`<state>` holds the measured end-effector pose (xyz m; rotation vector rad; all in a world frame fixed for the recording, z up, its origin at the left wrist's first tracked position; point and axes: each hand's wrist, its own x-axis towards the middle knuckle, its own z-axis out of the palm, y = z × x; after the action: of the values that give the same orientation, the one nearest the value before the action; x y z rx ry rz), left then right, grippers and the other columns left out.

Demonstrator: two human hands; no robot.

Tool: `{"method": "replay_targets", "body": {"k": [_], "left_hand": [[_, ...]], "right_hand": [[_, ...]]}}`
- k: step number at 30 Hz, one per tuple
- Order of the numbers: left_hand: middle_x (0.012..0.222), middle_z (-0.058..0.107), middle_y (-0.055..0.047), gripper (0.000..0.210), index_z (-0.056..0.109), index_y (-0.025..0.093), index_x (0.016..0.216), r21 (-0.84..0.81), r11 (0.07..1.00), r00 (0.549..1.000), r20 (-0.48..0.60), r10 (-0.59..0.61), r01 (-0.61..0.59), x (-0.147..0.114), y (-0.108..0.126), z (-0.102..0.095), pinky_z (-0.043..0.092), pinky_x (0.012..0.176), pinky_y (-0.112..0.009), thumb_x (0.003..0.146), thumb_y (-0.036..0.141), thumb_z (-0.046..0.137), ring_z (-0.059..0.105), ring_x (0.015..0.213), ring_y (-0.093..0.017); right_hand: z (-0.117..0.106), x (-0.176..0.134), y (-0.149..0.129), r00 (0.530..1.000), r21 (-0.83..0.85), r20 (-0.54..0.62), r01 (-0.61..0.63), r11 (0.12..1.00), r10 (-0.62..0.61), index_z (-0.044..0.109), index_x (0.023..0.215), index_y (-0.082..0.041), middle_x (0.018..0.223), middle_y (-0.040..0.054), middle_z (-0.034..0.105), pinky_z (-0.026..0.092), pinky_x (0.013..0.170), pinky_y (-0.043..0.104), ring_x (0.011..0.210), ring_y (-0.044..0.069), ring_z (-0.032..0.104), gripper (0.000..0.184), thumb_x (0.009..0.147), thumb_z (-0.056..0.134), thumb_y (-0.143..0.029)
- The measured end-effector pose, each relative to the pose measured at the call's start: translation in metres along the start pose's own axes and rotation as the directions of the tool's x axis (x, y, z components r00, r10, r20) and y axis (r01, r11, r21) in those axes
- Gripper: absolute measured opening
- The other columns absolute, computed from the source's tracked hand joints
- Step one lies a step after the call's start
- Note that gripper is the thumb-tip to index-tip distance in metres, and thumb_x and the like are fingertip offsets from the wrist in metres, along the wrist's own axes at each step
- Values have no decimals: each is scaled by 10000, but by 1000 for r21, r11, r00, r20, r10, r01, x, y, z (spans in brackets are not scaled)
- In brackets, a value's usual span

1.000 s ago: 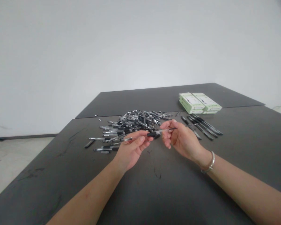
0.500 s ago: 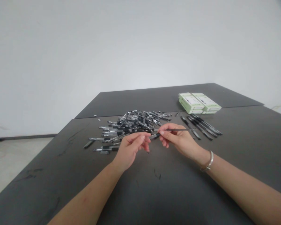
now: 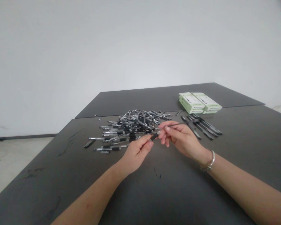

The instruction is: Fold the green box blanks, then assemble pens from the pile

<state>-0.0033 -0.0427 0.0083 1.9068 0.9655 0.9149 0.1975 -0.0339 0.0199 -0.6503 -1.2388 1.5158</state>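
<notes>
My left hand (image 3: 138,152) is closed on a pen barrel (image 3: 154,136), whose black grip sticks out past the thumb and forefinger. Just to its right, my right hand (image 3: 179,136) pinches a thin dark rod (image 3: 175,124) that looks like a pen refill. The rod lies nearly level, close to the barrel's end; whether the two touch I cannot tell. Behind both hands spreads a heap of clear pen parts with black grips (image 3: 133,123). Beyond the right hand lies a loose row of dark pens (image 3: 206,126).
Green and white boxes (image 3: 200,102) are stacked at the back right of the dark table (image 3: 168,193). A seam runs across the tabletop. Small clear bits (image 3: 99,119) lie left of the heap, and a pale wall (image 3: 140,47) stands behind.
My left hand has closed on the pen barrel, which now points toward the right hand. In my right hand the thin rod has tilted, its right end now shorter in view.
</notes>
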Motion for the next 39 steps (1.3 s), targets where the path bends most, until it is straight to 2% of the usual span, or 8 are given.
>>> {"method": "replay_targets", "body": {"k": [4,7,11,15,23,27,35,39], "left_hand": [[849,688,-38,362,644,201,1216,-6,1000,1000,-2,16,-16,0,-1,-2,451,742,-272,903,323,509,593,775,-187],[927,713,-40,356,643,217,1220,1,1000,1000,-10,27,-27,0,-2,-2,453,800,-287,904,309,511,619,865,-209],[980,717,-31,348,643,233,1222,8,999,999,3,33,-33,-1,-3,-1,450,774,-262,906,303,517,626,840,-194],[923,721,-30,346,644,231,1220,12,999,999,0,34,-34,-1,-4,-1,450,735,-255,905,303,522,618,790,-187],[981,724,-38,334,662,220,1194,-35,999,999,-12,31,-32,0,-3,0,449,790,-271,894,304,540,628,845,-202],[973,721,-35,350,638,220,1225,-11,999,999,11,32,-32,-1,-5,-1,451,793,-273,907,308,521,625,848,-196],[971,710,-45,357,633,178,1213,86,996,998,59,17,-22,-1,-2,-1,471,799,-290,931,332,476,622,841,-182],[1025,704,-50,355,625,191,1222,77,997,998,56,24,-29,-1,-2,-1,476,813,-302,939,331,465,627,882,-189]], "right_hand": [[-3,2,-10,978,7,-183,108,994,-105,662,906,-182,681,13,640,426,445,218,516,103,552,209,878,586,-373],[-2,3,-14,960,-26,-233,154,988,-156,660,848,-193,633,-9,581,401,420,220,489,98,501,222,877,581,-399],[-1,1,-10,973,-62,-182,135,989,-145,642,837,-189,630,-7,586,421,433,224,500,103,518,221,890,569,-392],[-1,0,-5,987,-113,-105,110,988,-122,613,867,-180,652,12,630,461,473,235,560,128,592,252,925,512,-403],[3,-2,-4,989,-146,-79,113,983,-125,582,884,-178,707,37,672,518,544,263,663,162,671,273,947,466,-417],[2,-2,-4,987,-172,-73,130,976,-145,572,894,-179,737,29,657,535,558,264,683,158,673,258,948,468,-408],[4,-2,-2,984,-332,-5,164,929,-175,575,888,-171,765,32,632,545,562,243,677,126,630,214,939,502,-365],[7,-3,-2,987,-296,-6,153,943,-162,571,895,-168,759,34,628,545,552,253,677,137,641,218,943,492,-365]]}}
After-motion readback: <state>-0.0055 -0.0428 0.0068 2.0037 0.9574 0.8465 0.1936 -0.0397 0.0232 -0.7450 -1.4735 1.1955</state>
